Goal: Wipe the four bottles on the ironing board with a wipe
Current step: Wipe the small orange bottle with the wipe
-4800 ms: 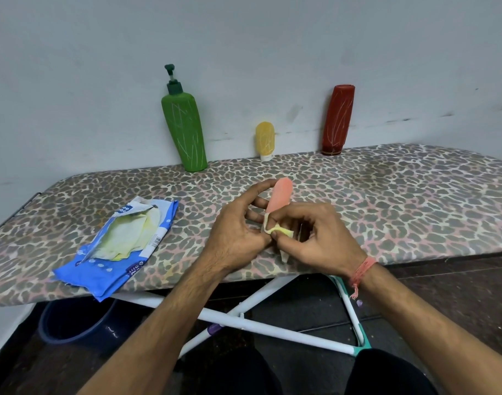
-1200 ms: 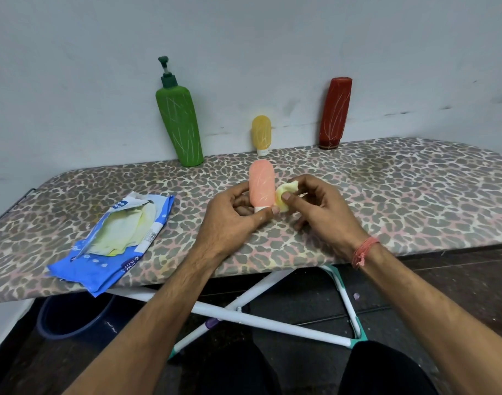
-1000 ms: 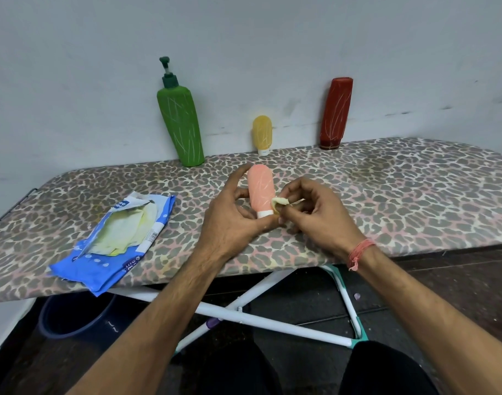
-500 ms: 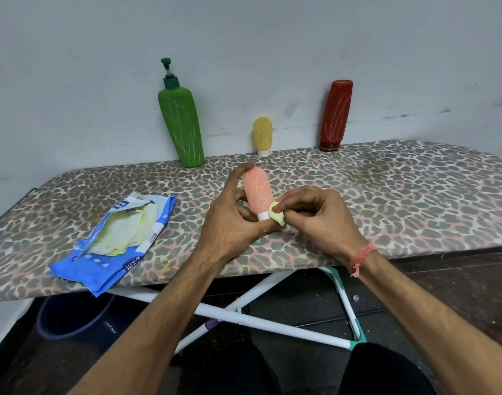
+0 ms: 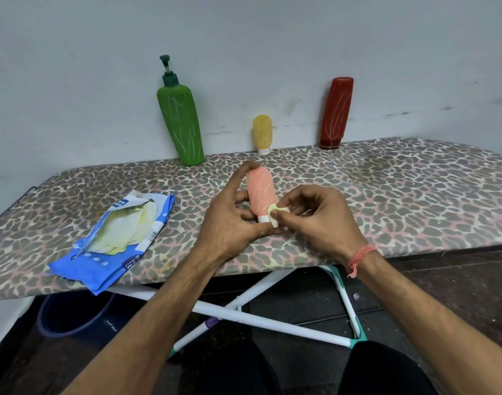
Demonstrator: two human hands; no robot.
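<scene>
My left hand (image 5: 232, 220) grips a small pink bottle (image 5: 260, 192), cap end down, above the leopard-print ironing board (image 5: 386, 201). My right hand (image 5: 318, 220) pinches a folded yellow wipe (image 5: 274, 215) and presses it against the pink bottle's lower part near its white cap. Along the wall at the back stand a tall green pump bottle (image 5: 180, 121), a small yellow bottle (image 5: 262, 134) and a red bottle (image 5: 335, 112), all marked with pale scratch lines.
An opened blue wipes packet (image 5: 112, 243) with yellow wipes showing lies on the board's left side. Under the board are white crossed legs (image 5: 261, 312) and a dark blue tub (image 5: 70, 317) on the floor.
The pink bottle tilted and turned in my left hand. My right hand moved the wipe from its side down to near the cap.
</scene>
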